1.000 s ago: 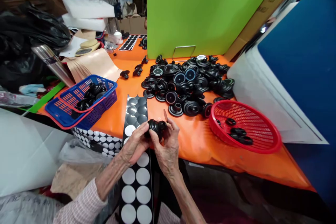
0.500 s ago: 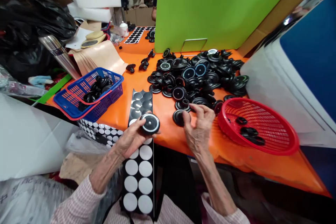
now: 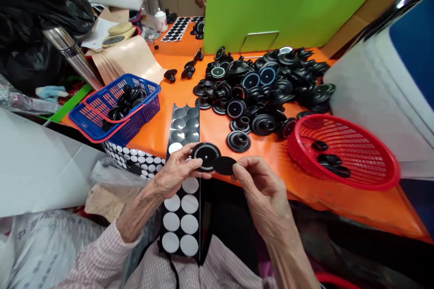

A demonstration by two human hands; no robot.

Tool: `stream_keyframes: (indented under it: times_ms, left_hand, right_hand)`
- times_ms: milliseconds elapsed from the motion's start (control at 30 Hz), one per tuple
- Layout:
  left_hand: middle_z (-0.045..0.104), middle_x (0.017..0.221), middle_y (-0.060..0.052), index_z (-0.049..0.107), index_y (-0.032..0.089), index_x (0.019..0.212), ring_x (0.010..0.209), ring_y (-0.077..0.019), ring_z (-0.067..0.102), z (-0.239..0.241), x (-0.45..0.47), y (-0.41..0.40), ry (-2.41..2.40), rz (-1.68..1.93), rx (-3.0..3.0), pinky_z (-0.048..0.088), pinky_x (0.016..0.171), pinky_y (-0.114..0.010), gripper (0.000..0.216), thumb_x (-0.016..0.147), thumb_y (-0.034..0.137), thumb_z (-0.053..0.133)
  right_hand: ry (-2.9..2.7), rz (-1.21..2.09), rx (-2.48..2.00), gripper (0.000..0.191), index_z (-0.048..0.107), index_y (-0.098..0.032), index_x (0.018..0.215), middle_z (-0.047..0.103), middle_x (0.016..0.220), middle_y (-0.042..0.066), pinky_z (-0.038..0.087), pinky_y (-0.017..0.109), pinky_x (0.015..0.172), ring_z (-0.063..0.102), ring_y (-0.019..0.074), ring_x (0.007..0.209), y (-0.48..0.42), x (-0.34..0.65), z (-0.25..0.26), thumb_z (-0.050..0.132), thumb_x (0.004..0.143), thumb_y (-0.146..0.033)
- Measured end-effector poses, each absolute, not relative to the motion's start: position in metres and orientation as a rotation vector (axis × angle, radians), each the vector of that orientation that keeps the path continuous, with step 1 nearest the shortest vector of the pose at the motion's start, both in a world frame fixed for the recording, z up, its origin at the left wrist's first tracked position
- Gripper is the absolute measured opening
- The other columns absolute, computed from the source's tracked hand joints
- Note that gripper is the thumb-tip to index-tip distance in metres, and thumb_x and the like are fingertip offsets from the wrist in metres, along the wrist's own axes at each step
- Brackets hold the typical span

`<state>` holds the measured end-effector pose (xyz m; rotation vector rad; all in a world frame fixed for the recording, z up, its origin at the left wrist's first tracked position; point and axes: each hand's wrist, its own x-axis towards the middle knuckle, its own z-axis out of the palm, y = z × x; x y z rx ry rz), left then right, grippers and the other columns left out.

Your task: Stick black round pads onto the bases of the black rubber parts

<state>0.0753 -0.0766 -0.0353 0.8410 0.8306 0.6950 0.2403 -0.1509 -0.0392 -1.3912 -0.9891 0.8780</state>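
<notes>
My left hand [image 3: 181, 165] grips a round black part [image 3: 206, 156] by its edge. Its flat face, with a pale ring and a small centre dot, is turned up. Between thumb and fingertips, my right hand [image 3: 259, 185] pinches a thin black disc [image 3: 224, 165]. The disc's left edge overlaps the part's right edge in this view; whether they touch I cannot tell. Below my left hand, a black sheet with white circles [image 3: 180, 216] runs from the table over its front edge. A stemmed black part [image 3: 238, 141] lies just beyond my hands.
A heap of black parts [image 3: 251, 81] covers the orange table [image 3: 210, 133] before a green panel [image 3: 288, 4]. At right stands a red basket [image 3: 359, 144] with a few black pieces. Left are a blue basket [image 3: 115, 99] with black parts and a metal flask [image 3: 73, 56].
My right hand has come left and down from beside the heap to my left hand, with the thin disc now plainly visible in it. The left-hand part has moved slightly right. The camera view has shifted.
</notes>
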Motion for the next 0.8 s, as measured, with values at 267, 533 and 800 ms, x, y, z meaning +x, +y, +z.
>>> stream_keyframes:
  times_ms: [267, 533, 800]
  left_hand:
    - [0.061, 0.119, -0.009, 0.064, 0.018, 0.117, 0.096, -0.0213, 0.066, -0.031, 0.076, -0.081, 0.777, 0.657, 0.866, 0.058, 0.079, -0.034, 0.04, 0.078, 0.019, 0.068]
    - [0.061, 0.12, -0.01, 0.067, 0.015, 0.114, 0.096, -0.023, 0.066, -0.032, 0.076, -0.082, 0.788, 0.649, 0.824, 0.058, 0.079, -0.034, 0.042, 0.072, 0.018, 0.072]
    - [0.062, 0.12, -0.009, 0.068, 0.019, 0.116, 0.098, -0.0212, 0.065, -0.039, 0.074, -0.083, 0.739, 0.667, 0.862, 0.058, 0.078, -0.031, 0.039, 0.077, 0.017, 0.069]
  right_hand:
    - [-0.861, 0.831, -1.389, 0.023, 0.061, -0.021, 0.073, 0.054, 0.1, 0.004, 0.047, 0.027, 0.077, 0.054, 0.017, 0.096, -0.144, 0.223, -0.047, 0.063, 0.082, -0.042]
    - [-0.783, 0.804, -1.439, 0.027, 0.062, -0.019, 0.073, 0.055, 0.101, 0.006, 0.049, 0.032, 0.081, 0.056, 0.0192, 0.097, -0.139, 0.205, -0.054, 0.061, 0.082, -0.045]
    - [-0.77, 0.803, -1.463, 0.028, 0.062, -0.018, 0.073, 0.055, 0.099, 0.006, 0.048, 0.032, 0.082, 0.056, 0.0186, 0.094, -0.138, 0.203, -0.056, 0.061, 0.081, -0.045]
